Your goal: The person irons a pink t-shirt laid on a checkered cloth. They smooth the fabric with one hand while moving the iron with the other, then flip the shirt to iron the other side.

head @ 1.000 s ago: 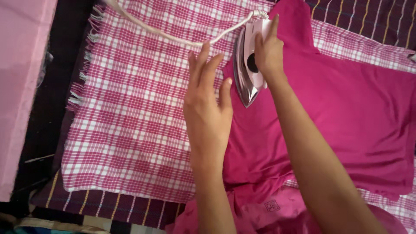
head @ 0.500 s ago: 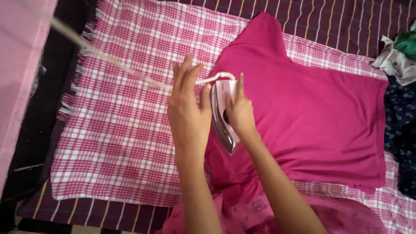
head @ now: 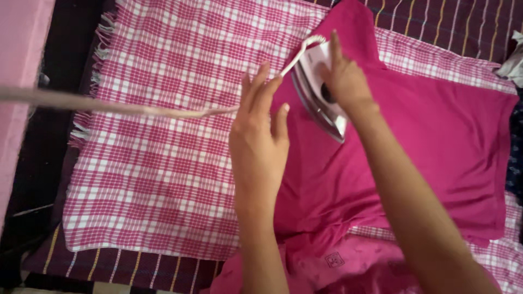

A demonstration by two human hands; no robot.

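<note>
Over the garment: a white electric iron (head: 320, 90) sits soleplate-down on the magenta shirt (head: 414, 147), near the sleeve at the shirt's upper edge.
Right hand: the right hand (head: 344, 79) is closed over the iron's handle, forefinger stretched along the top.
Left hand: the left hand (head: 260, 139) lies flat and open just left of the iron, fingers spread over the shirt's left edge, gripping nothing.
Cord: a pale cord (head: 163, 111) runs from the iron's rear, passing under the left fingertips and out leftward, blurred.
Beneath the shirt: a pink-and-white checked cloth (head: 158, 163) with a fringed edge, spread on dark striped fabric (head: 136, 267).
</note>
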